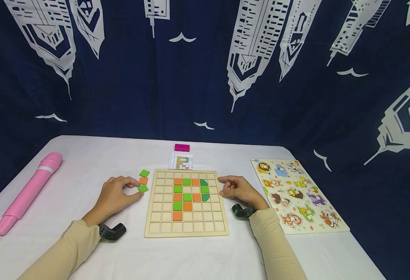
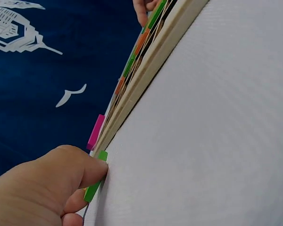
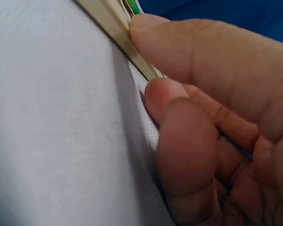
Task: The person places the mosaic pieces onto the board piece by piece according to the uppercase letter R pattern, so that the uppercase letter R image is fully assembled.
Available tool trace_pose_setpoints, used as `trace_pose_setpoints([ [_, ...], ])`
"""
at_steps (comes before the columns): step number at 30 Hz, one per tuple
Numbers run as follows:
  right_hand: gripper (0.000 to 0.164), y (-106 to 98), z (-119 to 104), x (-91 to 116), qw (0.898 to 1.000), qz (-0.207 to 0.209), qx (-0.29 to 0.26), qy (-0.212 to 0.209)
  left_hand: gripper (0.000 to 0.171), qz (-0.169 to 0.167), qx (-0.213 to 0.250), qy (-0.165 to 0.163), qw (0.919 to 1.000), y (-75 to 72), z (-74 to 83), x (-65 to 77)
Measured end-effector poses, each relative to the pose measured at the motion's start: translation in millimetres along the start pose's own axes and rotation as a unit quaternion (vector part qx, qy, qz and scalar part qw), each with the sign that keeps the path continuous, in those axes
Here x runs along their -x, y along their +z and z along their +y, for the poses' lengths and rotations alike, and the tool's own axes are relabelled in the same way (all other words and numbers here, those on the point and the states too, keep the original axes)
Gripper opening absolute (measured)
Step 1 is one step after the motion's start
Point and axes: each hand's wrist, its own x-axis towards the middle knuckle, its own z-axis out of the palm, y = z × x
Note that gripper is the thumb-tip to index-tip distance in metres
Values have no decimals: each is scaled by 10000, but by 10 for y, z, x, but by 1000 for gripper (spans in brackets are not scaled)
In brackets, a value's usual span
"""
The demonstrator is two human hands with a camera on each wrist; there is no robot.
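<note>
My left hand (image 1: 119, 194) is beside the left edge of the wooden grid board (image 1: 187, 230), its thumb and forefinger pinching a green square tile (image 2: 96, 183). Just beyond that tile lie an orange tile (image 1: 143, 180) and another green tile (image 1: 144, 173). On the board, orange and green squares with two dark green rounded pieces (image 1: 206, 197) form a P shape. My right hand (image 1: 241, 190) rests at the board's right edge, thumb and forefinger tips against or close to it; no tile shows between them. Behind the board lies a pattern card (image 1: 181, 161) printed with a similar P.
A magenta block (image 1: 182, 147) sits behind the card. To the far left lies a pink cylindrical object (image 1: 30, 190). An animal picture puzzle board (image 1: 297, 196) occupies the right side, near my right forearm. White cloth covers the table (image 1: 187, 256); a dark blue curtain (image 1: 191, 77) hangs behind.
</note>
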Motion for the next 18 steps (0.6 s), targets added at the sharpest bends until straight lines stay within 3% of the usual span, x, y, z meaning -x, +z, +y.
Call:
trace_pose_setpoints([
  [18,58,0,-8,4,10000,13,17,-19,23,174,83,131,9997,4,8,4],
])
